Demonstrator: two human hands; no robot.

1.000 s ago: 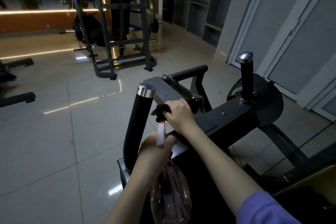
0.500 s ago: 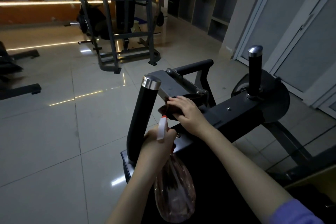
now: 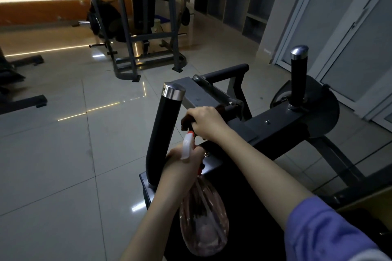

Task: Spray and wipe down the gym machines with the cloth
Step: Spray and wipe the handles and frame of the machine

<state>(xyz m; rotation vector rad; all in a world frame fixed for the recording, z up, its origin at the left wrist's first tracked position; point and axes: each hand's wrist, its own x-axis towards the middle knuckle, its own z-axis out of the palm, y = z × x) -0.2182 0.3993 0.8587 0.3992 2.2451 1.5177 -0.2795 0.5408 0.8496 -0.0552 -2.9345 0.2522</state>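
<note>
The right hand (image 3: 204, 122) is gripping the dark cloth (image 3: 186, 120) against the machine's frame bar (image 3: 280, 125). The left hand (image 3: 182, 163) is holding the spray bottle (image 3: 203, 220) just below, fingers curled round its neck. Firm, overlapping strokes would probably serve best.

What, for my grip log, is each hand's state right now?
Left hand: grips the spray bottle at its neck.
Right hand: holds the dark cloth against the machine frame.
</note>
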